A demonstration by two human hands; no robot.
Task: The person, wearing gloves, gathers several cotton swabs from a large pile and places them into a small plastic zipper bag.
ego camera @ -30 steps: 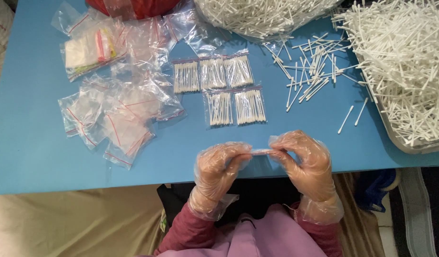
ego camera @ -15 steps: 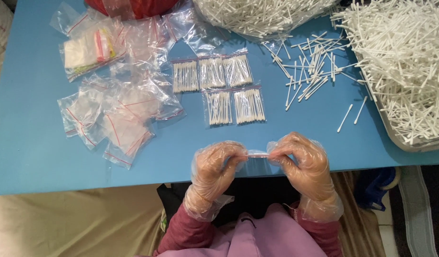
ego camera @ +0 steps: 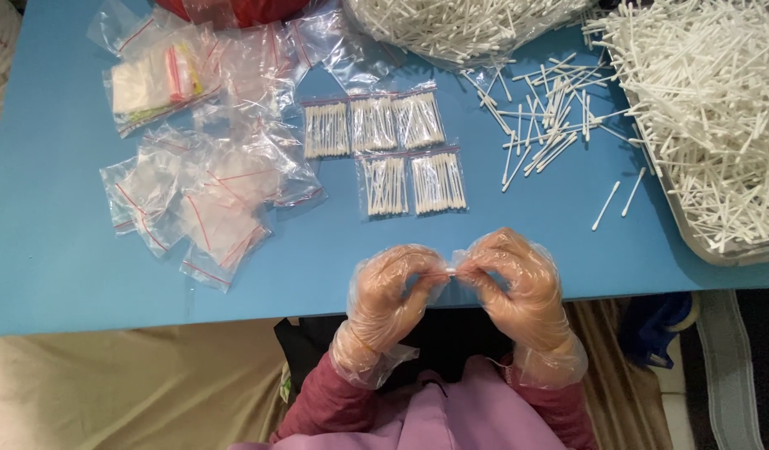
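blue table [ego camera: 59,250] across the whole view, near edge at the bottom. at the far right, a metal tray [ego camera: 708,248] heaped with white cotton swabs [ego camera: 709,108]; a second heap in clear plastic [ego camera: 459,25] at the top centre. on the left, a spread of empty clear zip bags [ego camera: 209,196] with red seal lines, reaching up to a red object at the top edge. in the middle, five filled swab packets [ego camera: 389,150], three in a row and two just below, lying flat and side by side. to their right, loose swabs [ego camera: 547,112] scattered on the table, two more apart near the tray.

at the near edge, below the packets, left hand [ego camera: 393,292] and right hand [ego camera: 514,283] in thin clear gloves, fingertips brought together, pinched shut on a small clear bag [ego camera: 453,273] held between them just above the table edge, its top strip gripped from both sides. contents of that bag too hidden to tell.
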